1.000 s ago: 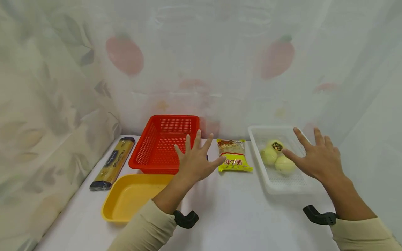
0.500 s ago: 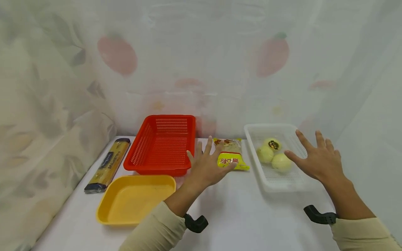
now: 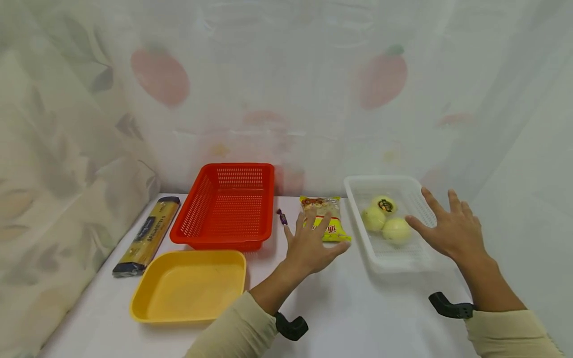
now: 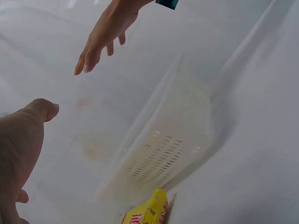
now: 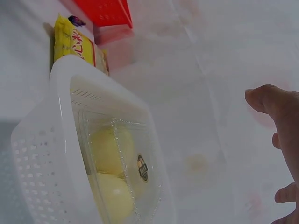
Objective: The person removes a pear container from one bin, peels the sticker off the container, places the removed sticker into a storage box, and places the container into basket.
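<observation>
Bare table (image 3: 358,303) lies open along the near edge, between the yellow tray (image 3: 190,286) on the left and the white basket (image 3: 389,258) on the right. Farther in, the packet (image 3: 324,223) and a small candy (image 3: 282,217) sit in the gap between the red basket (image 3: 228,209) and the white one. The curtain (image 3: 286,99) closes the far side. A pasta pack (image 3: 145,236) lines the left edge.

Yellow snack packet (image 3: 326,222) at frame centre — red band with white Chinese characters, possibly "通心粉", partly covered, dark label on the long pasta pack (image 3: 146,234) at left — lettering too small to read, round black sticker on the wrapped fruit (image 5: 143,168), illegible
</observation>
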`<action>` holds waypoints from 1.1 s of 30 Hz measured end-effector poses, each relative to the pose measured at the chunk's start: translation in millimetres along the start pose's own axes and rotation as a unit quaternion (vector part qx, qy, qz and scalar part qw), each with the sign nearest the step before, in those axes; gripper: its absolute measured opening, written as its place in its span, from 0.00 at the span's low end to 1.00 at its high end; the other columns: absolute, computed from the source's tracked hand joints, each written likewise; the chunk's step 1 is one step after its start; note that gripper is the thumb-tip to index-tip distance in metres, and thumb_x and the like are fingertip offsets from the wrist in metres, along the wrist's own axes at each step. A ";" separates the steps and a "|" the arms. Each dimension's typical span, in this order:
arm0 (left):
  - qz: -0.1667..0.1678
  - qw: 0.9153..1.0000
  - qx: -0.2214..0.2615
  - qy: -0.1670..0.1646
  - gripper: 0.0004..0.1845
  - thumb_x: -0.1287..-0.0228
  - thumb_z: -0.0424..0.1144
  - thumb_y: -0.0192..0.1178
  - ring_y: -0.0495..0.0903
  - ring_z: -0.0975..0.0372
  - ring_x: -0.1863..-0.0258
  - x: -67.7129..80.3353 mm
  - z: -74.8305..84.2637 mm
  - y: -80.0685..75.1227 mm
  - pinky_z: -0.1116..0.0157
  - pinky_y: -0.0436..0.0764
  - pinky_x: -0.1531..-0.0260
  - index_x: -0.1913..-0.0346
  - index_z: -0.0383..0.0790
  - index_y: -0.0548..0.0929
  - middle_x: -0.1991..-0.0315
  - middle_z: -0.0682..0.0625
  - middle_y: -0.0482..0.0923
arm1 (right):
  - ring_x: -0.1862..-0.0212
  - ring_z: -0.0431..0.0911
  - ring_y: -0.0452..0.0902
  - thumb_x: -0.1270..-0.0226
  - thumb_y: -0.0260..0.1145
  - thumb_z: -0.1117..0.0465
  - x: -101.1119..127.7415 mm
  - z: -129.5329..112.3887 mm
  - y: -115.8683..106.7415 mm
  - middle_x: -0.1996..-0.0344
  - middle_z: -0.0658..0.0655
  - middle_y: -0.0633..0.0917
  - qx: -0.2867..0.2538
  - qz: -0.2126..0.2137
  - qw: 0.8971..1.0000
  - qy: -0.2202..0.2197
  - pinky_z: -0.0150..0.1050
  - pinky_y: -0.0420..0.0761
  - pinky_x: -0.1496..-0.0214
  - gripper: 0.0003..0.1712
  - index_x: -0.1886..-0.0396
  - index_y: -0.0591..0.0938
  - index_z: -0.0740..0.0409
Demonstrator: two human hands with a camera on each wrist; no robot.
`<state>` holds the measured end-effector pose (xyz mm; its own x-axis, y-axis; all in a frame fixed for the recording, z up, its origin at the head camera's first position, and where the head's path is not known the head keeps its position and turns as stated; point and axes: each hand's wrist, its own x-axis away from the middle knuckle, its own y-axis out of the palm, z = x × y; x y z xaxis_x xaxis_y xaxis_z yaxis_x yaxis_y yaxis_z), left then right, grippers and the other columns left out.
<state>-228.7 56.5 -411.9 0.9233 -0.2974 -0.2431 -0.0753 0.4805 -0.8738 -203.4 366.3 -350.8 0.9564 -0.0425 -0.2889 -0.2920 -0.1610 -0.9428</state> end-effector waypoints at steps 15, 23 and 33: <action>0.001 0.992 0.124 0.017 0.41 0.43 0.71 0.53 0.51 0.46 0.29 -2.1 13.8 32.1 0.35 0.49 0.39 0.27 0.62 0.63 0.25 0.52 0.52 | 0.38 0.81 0.48 0.36 0.52 0.30 2.6 9.3 5.0 0.31 0.79 0.49 -0.020 0.008 1.000 0.009 0.77 0.51 0.47 0.49 0.22 0.48 0.44; -0.009 0.979 0.201 0.024 0.39 0.43 0.68 0.57 0.51 0.49 0.28 -6.7 15.5 52.8 0.38 0.52 0.38 0.28 0.61 0.66 0.25 0.56 0.50 | 0.37 0.81 0.47 0.35 0.52 0.30 4.8 11.4 7.3 0.31 0.79 0.48 -0.029 0.006 0.999 0.013 0.77 0.51 0.47 0.49 0.22 0.48 0.44; -0.019 0.964 0.263 0.035 0.38 0.42 0.65 0.58 0.51 0.49 0.28 -12.7 16.0 70.9 0.40 0.50 0.36 0.29 0.55 0.68 0.26 0.55 0.52 | 0.36 0.80 0.46 0.35 0.51 0.31 6.4 14.5 11.1 0.30 0.78 0.47 -0.035 0.000 0.999 0.023 0.78 0.52 0.48 0.48 0.22 0.47 0.43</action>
<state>-239.8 107.6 -464.0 0.8928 -0.3688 -0.2588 0.1760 0.8142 -0.5532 -200.6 378.5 -365.5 0.9561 -0.0878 -0.2795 -0.2924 -0.2296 -0.9283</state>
